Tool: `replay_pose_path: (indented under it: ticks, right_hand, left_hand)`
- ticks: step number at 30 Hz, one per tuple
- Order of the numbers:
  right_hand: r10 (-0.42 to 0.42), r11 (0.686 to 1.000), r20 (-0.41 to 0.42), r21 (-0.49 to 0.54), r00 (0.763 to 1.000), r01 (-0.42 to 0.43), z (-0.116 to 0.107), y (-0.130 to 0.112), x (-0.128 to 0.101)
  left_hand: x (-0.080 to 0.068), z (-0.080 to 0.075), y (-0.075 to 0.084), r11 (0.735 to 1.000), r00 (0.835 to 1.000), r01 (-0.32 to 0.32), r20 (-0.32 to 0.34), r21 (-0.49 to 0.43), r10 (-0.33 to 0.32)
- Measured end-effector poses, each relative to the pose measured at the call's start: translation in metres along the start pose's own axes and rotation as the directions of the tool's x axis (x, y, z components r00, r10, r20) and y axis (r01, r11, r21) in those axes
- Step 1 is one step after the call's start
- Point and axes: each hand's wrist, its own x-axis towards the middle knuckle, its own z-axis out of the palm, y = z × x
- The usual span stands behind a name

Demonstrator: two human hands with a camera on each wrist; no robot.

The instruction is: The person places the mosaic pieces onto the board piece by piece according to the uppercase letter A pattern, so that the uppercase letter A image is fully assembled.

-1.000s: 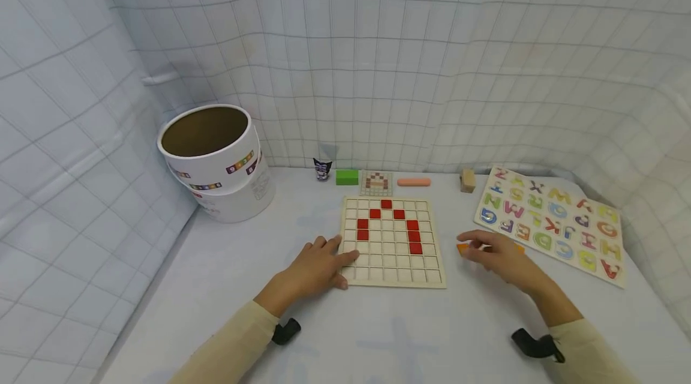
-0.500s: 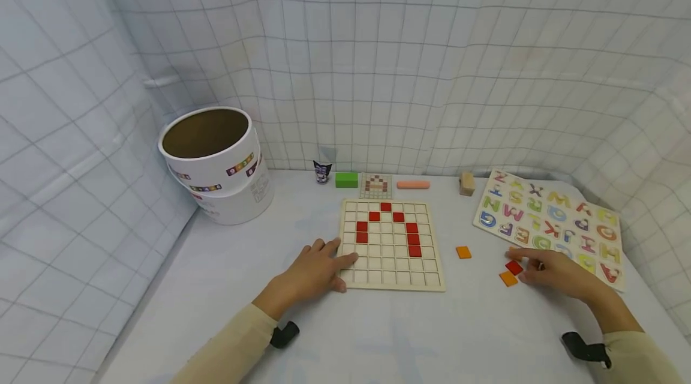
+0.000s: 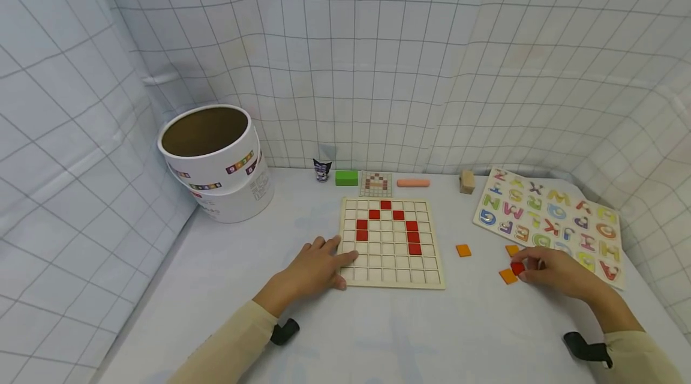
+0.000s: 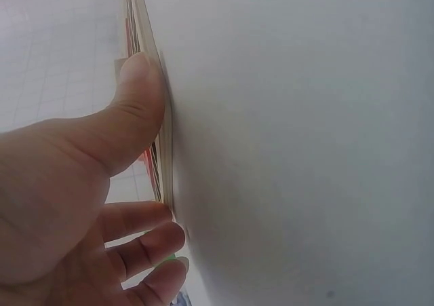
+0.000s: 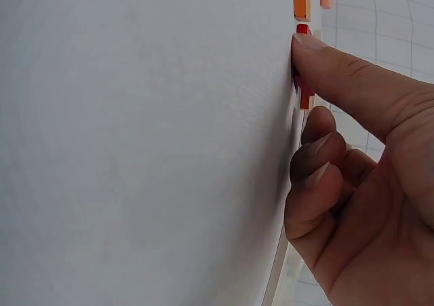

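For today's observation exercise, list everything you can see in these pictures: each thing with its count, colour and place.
Grid board: one, pale wood, table centre.
Red tiles on board: nine, forming an arch.
Loose orange tiles: three, right of board.
Loose red tile: one, at right fingertips.
Alphabet puzzle: one, multicoloured, far right.
Round tubs: two, white, back left.
Green block: one, back edge.
Pattern card: one, beside it.
Pink bar: one.
Wooden block: one.
Small figure: one, dark.
Left hand: holds board's edge.
Right hand: pinches red tile.
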Motion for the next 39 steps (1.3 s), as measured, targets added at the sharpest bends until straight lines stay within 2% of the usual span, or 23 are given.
replay_pose_path:
  ticks: [5, 15, 24, 27, 34, 39]
  right_hand:
    - [0.065, 0.998, -0.022, -0.015, 0.998, -0.065, -0.001, 0.001, -0.002]
    - [0.105, 0.979, -0.081, 0.184, 0.991, -0.089, -0.006, 0.006, -0.01]
    - [0.178, 0.95, -0.155, 0.286, 0.972, -0.128, -0.006, 0.007, -0.009]
    - [0.177, 0.935, -0.168, 0.335, 0.97, -0.113, -0.006, 0.006, -0.008]
    - [0.179, 0.894, -0.166, 0.438, 0.97, -0.09, -0.005, 0.003, -0.005]
    - [0.139, 0.858, -0.171, 0.513, 0.975, -0.032, -0.003, -0.001, 0.001]
  left_hand:
    - [0.001, -0.001, 0.001, 1.0, 1.0, -0.001, 0.001, 0.004, 0.001]
    - [0.003, 0.002, 0.001, 1.0, 1.0, 0.002, 0.006, 0.018, -0.003]
    - [0.006, -0.004, 0.003, 1.0, 0.998, 0.023, 0.06, 0.0, -0.023]
    - [0.007, -0.006, 0.002, 0.999, 0.997, 0.033, 0.07, -0.007, -0.032]
    - [0.006, -0.007, -0.006, 0.994, 0.995, 0.092, 0.043, -0.052, -0.089]
    - [0.006, -0.007, -0.013, 0.991, 0.991, 0.122, 0.06, -0.052, -0.119]
